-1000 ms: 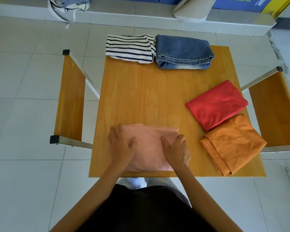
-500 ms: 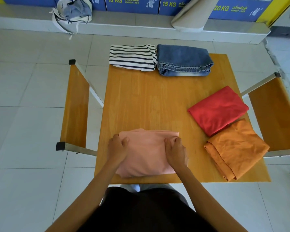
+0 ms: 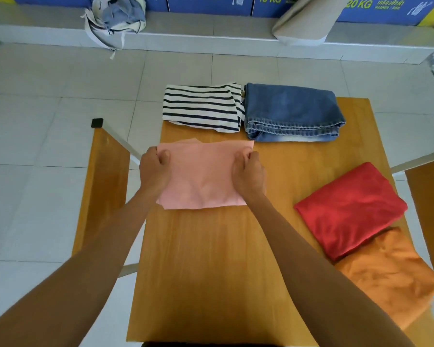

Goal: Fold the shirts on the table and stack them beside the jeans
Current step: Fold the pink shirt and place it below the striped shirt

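Both hands clamp the folded pink shirt (image 3: pixel 203 175), one at each side edge: left hand (image 3: pixel 153 169) closed on the left edge w/ thumb on top and fingers curled under, right hand (image 3: pixel 249 172) closed the same way on the right edge. Shirt is a flat rectangle stretched between the two grips, over the wooden table (image 3: pixel 211 259); can't tell if it's lifted clear or just skimming the top. Straight beyond the grips, at the table's far edge, lies the folded striped shirt (image 3: pixel 202 107), its near edge just past the pink shirt's far edge, small gap of bare wood between. Beyond and to the right of the right hand's grip sit the folded jeans (image 3: pixel 292 112), touching the striped shirt side by side. Out to the right of the right hand's grip and nearer the person, well apart, is the folded red shirt (image 3: pixel 351 209); orange shirt (image 3: pixel 388 276) nearer still, its far part tucked under the red one's near edge, loosely folded. Left of the left hand's grip, a wooden bench (image 3: pixel 103 186) runs alongside the table; another seat (image 3: pixel 429 211) at the far right. Forearms reach in from the near edge, approx. parallel.
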{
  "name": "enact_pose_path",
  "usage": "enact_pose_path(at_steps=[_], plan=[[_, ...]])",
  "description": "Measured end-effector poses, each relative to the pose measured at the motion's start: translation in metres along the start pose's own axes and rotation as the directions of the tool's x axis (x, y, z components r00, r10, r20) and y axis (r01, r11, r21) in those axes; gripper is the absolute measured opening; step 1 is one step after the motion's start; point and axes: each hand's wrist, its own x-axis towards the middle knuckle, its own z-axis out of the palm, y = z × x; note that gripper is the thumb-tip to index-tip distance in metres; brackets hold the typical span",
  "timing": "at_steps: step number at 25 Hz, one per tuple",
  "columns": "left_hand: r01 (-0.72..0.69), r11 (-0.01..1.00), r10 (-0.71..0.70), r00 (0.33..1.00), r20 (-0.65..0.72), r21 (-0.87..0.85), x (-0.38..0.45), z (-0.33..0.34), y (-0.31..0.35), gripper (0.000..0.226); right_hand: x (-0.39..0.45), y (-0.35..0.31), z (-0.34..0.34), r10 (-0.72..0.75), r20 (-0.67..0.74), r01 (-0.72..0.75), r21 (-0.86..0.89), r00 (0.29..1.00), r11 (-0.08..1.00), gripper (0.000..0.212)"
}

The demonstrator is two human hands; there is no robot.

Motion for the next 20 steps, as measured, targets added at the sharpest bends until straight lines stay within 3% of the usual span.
enact_pose_path(at_steps=[4, 7, 9, 12, 20], plan=[[0.034, 0.999, -0.034, 0.999, 0.017, -0.015, 0.062, 0.017, 0.006, 0.043, 0.058, -0.008, 0.024, 0.027, 0.052, -0.024, -0.053, 0.998, 0.998, 0.037], [-0.036, 0.969, 0.025, 0.998, 0.049, 0.243, 0.074, 0.046, -0.010, 0.051, 0.076, 0.000, 0.038, 0.057, 0.043, -0.049, -0.165, 0.997, 0.985, 0.042], [-0.093, 0.944, 0.109, 0.994, -0.032, 0.318, 0.067, 0.060, -0.020, 0.050, 0.078, 0.005, 0.043, 0.009, -0.023, -0.015, -0.250, 1.000, 0.968, 0.043], [-0.147, 0.935, 0.190, 0.976, -0.108, 0.322, 0.069, 0.065, -0.025, 0.049, 0.077, 0.007, 0.049, -0.020, -0.080, -0.006, -0.308, 0.997, 0.951, 0.043], [-0.164, 0.933, 0.208, 0.972, -0.107, 0.319, 0.077, 0.066, -0.024, 0.050, 0.074, 0.006, 0.054, -0.026, -0.147, -0.028, -0.356, 0.989, 0.934, 0.040]])
